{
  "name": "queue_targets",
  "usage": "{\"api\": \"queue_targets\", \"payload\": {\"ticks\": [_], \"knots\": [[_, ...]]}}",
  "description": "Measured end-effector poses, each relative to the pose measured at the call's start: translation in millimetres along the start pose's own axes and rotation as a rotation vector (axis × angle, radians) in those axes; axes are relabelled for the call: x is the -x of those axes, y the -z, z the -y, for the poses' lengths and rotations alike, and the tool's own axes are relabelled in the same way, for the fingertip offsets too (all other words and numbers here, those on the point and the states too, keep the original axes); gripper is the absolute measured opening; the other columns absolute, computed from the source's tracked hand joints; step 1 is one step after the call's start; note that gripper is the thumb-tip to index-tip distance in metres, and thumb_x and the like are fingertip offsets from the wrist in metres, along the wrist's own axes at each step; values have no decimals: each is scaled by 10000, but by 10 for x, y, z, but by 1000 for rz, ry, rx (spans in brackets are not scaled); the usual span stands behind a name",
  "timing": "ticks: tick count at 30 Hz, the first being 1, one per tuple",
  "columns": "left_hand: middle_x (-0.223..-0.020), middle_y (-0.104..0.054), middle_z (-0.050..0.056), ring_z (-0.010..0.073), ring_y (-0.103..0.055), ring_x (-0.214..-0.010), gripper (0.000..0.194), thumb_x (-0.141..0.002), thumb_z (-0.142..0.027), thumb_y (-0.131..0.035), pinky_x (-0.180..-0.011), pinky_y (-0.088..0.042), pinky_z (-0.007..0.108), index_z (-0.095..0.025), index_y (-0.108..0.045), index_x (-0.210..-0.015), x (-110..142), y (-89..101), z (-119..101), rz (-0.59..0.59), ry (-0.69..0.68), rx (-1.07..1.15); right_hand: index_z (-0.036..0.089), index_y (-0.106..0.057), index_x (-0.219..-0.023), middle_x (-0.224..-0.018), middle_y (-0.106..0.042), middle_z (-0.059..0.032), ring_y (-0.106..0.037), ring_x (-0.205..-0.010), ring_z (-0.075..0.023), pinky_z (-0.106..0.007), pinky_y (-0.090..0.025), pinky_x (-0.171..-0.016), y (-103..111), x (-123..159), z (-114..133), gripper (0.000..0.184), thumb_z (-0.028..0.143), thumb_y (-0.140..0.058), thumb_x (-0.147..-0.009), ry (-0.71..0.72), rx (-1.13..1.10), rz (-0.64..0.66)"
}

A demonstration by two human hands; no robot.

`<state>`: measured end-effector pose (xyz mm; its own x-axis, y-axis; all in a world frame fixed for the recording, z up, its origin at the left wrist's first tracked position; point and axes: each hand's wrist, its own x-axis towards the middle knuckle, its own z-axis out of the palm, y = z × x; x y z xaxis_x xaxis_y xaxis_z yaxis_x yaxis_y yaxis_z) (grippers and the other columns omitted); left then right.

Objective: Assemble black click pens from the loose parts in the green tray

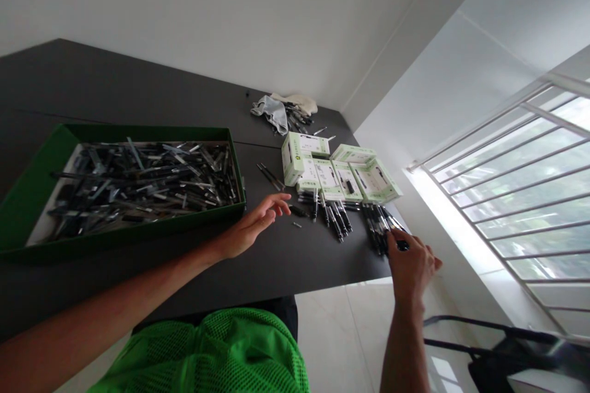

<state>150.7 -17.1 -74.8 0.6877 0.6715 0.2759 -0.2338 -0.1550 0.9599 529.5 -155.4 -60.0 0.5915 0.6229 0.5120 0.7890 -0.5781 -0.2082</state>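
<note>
My left hand (pixel 253 224) hovers over the table beside the green box, its fingers loosely stretched and nothing in them. At the table's right edge, the fingers of my right hand (pixel 413 261) are closed round the dark end of a pen (pixel 402 245); part of it is hidden by the hand. Just beyond lies a bunch of black and clear pens (pixel 377 228). Another group of pens (pixel 335 220) is fanned out between my hands, in front of pale green pen boxes (pixel 322 173). Close to my left fingertips is a thick black pen-like piece (pixel 298 211).
A large green box (pixel 238 178) full of jumbled pens (pixel 142 181) stands on the left of the dark table (pixel 276 267). A grey cloth (pixel 271 112), a cream cloth (pixel 299 102) and more pens lie at the back. A barred window (pixel 530 190) is to the right.
</note>
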Motion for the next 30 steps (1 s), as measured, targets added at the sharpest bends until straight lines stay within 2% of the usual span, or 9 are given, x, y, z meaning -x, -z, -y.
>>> {"api": "queue_targets", "payload": {"ticks": [6,8,10,13,16,20,24,27,30], "knots": [[-1263,-610,98,245,-533,-1185,461,-1125,-495,-355,-1036,-398,390,-262,-503,-1495,1,-7,-33,8,22,-12,217,-813,-1033,-1073,-794,-134,-626,-964,-330,-459,-357,-886,5,19,75,369,449,-542,-939,34,-71,-33],[-1223,-624,96,238,-565,-1141,423,-1117,-473,-404,-1019,-428,389,-246,-540,-1447,-10,-17,-41,8,33,-43,199,-804,-1028,-1054,-779,-134,-638,-973,-319,-462,-413,-900,43,91,240,330,397,-548,-966,138,-186,-68],[-1157,-639,83,224,-595,-1075,347,-1094,-427,-487,-986,-464,378,-230,-592,-1359,-26,-31,-41,-6,19,-104,201,-793,-1002,-1011,-761,-116,-647,-965,-290,-446,-469,-905,86,216,497,274,351,-563,-997,303,-353,-54],[-1076,-639,62,208,-612,-1005,238,-1043,-363,-587,-942,-500,357,-211,-646,-1216,-52,-49,-22,-33,-16,-172,243,-781,-1052,-1012,-743,-78,-642,-965,-259,-425,-509,-883,116,450,956,191,316,-607,-1024,541,-500,133],[-1045,-626,53,197,-613,-970,187,-1001,-346,-647,-904,-518,334,-198,-676,-1113,-67,-54,3,-37,-11,-189,263,-770,-1122,-1068,-749,-66,-646,-975,-256,-426,-518,-877,73,606,1328,172,338,-651,-1024,651,-476,313],[-912,-571,7,161,-577,-843,196,-971,-347,-687,-791,-510,279,-186,-684,-1082,-69,-55,-12,-35,30,-215,247,-766,-1155,-1072,-758,-71,-652,-959,-271,-431,-511,-836,-34,601,1564,183,319,-670,-1016,693,-356,390],[-821,-512,-22,138,-503,-744,198,-973,-366,-675,-670,-437,237,-177,-679,-1032,-66,-72,-69,-43,80,-246,248,-775,-1024,-981,-765,-57,-658,-902,-254,-407,-495,-807,-80,513,1645,129,262,-646,-1024,744,-333,416],[-831,-507,-20,148,-511,-767,231,-999,-402,-621,-679,-436,240,-184,-663,-1062,-63,-82,-90,-65,107,-258,245,-757,-960,-937,-760,-49,-663,-880,-242,-384,-493,-789,-59,476,1688,117,225,-650,-1001,761,-346,432],[-846,-520,-15,160,-532,-789,272,-1026,-440,-569,-690,-447,246,-196,-642,-1118,-61,-79,-87,-86,131,-264,232,-736,-947,-920,-757,-31,-675,-858,-218,-346,-499,-761,4,453,1721,87,189,-661,-955,682,-475,498]]}}
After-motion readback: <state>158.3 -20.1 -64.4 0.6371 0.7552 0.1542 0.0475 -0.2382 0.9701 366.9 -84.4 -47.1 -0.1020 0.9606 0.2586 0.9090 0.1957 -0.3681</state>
